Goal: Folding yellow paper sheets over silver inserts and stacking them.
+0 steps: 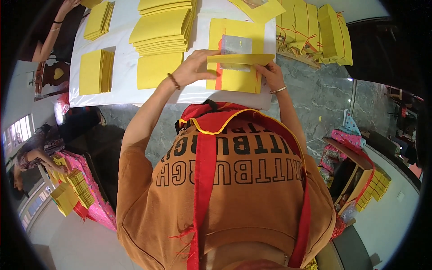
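A folded yellow paper (243, 59) stands nearly edge-on between my hands. My left hand (194, 68) has its left end between fingers and thumb. At the other end, my right hand (272, 77) grips it by the corner. Beneath lies a larger yellow sheet (254, 36) with a red strip (218, 81) down its left part and a silver-grey square (238, 44) in the middle. The raised paper hides part of that square.
Stacks of folded yellow paper (159, 31) cover the white table (121, 58). Tied yellow bundles (299, 24) sit beyond its right edge. At the upper left reaches another person's arm (47, 40); a second person (38, 155) works by a pink-covered table (101, 211).
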`<control>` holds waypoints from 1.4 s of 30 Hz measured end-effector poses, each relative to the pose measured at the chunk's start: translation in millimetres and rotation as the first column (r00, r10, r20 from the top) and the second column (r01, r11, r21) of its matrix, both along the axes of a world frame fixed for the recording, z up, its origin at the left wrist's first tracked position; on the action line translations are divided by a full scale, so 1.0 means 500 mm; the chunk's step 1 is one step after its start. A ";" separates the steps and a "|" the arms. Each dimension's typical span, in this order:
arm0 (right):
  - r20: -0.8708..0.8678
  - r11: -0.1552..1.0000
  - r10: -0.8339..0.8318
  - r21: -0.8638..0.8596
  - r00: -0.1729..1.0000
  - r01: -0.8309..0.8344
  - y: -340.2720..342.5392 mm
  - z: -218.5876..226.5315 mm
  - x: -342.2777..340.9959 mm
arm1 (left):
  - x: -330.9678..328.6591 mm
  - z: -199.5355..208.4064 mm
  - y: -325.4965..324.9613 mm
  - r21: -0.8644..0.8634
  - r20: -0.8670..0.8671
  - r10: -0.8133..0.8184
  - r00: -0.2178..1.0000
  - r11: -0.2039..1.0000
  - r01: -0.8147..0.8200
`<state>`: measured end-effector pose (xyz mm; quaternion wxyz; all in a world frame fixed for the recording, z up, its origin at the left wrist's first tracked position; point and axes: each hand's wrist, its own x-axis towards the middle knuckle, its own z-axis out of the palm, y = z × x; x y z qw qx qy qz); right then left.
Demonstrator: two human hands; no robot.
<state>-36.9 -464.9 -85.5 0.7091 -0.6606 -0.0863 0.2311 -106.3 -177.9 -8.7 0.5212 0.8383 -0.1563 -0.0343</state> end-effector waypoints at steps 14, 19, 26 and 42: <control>0.514 0.947 0.311 -0.241 0.799 -0.213 -0.035 0.116 -0.059 | -0.089 -0.025 -0.026 0.510 0.380 -0.119 0.917 0.855 -0.100; 0.422 0.901 0.255 -0.431 0.870 -0.055 -0.026 0.094 -0.067 | -0.076 -0.010 -0.051 0.329 0.134 0.179 0.975 0.920 -0.214; 0.164 0.972 -0.073 -0.210 0.984 0.107 0.037 0.061 -0.026 | -0.021 -0.070 -0.064 0.158 -0.188 0.513 0.838 0.858 -0.489; 0.315 0.773 -0.113 -0.568 0.943 0.282 0.073 0.074 -0.022 | 0.001 -0.105 -0.060 -0.048 -0.585 0.521 0.622 0.743 -0.667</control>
